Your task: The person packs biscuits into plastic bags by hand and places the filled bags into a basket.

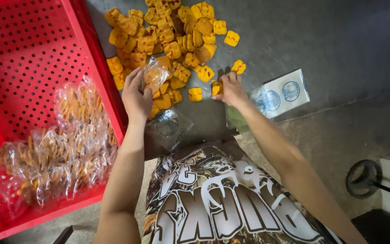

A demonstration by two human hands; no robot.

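Note:
A heap of orange square crackers lies on a grey metal table. My left hand holds a small clear plastic bag with a few crackers inside, at the near edge of the heap. My right hand is closed on one orange cracker just to the right of the heap. Loose crackers lie around both hands.
A red perforated crate stands at the left, holding several filled clear bags of crackers. A stack of empty printed bags lies right of my right hand. Another empty clear bag lies near the table's front edge. A black wheel is on the floor.

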